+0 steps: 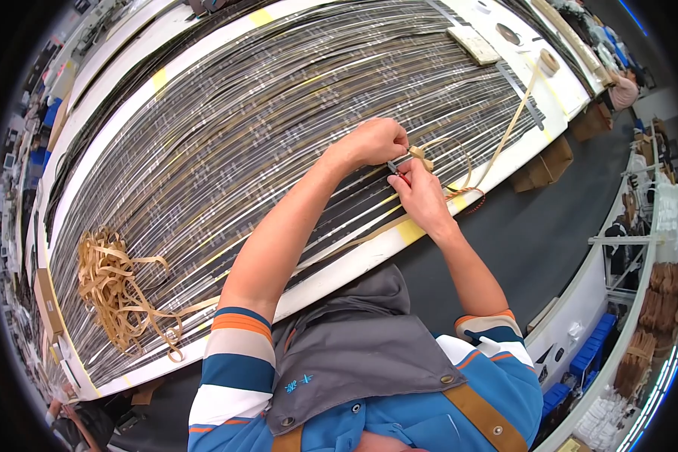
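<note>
My left hand (377, 142) is closed in a pinch above the long strips, and what its fingertips hold is hidden. Close beside it, my right hand (423, 197) is closed around small red-handled snips (401, 176), whose metal tip points toward the left fingertips. A folded piece of tan tape (420, 157) sits right by both hands, with a thin loop curving off to the right. Beneath them, many dark, grey and white strips (226, 151) run lengthwise over a white table (354, 260). An orange-and-black cord (467, 193) lies near the table's edge.
A tangled heap of tan tape (109, 282) rests at the left end. Toward the far right are a tape roll (549, 62), a whitish block (474, 45) and a dark disc (508, 33). Cardboard boxes (544, 162) stand below the table's right edge. Another person (624, 90) is at far right.
</note>
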### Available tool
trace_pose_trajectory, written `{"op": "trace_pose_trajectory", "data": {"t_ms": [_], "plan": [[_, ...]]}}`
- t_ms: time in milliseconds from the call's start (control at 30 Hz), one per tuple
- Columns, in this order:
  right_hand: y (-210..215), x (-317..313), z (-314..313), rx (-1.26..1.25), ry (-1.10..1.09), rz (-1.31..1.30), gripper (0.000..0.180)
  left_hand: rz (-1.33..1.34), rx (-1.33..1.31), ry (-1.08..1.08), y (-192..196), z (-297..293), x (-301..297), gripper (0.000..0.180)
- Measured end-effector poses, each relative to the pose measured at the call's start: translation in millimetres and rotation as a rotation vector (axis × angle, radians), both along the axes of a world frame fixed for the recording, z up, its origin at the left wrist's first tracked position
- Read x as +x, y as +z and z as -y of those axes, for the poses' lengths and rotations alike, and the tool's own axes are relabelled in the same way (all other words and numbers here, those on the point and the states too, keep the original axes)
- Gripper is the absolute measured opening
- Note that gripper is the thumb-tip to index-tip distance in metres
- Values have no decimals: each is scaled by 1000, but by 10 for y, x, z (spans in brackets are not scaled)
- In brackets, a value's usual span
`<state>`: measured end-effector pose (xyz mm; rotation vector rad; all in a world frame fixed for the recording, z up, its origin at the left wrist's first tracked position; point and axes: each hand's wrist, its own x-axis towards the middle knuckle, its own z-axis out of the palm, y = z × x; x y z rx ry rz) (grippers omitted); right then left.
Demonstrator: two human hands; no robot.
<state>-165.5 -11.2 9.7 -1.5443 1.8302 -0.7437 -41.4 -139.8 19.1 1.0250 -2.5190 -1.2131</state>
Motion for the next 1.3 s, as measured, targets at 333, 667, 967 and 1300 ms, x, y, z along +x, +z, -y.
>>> {"op": "trace_pose_trajectory", "data": {"t_ms": [333,667,967,1300], "plan": [[-78,-3,-8,-33,-29,7,25,-38,-5,-3,36,-5,-14,18],[-52,-34,1,8,-46,-66,37,-32,23,19,54,5,-5,20],[-108,-107,32,10,-64,31,32,-43,55,19,97,-9,18,21],[-130,-92,36,-30,-65,20,30,-40,73,17,95,-25,22,21]]}}
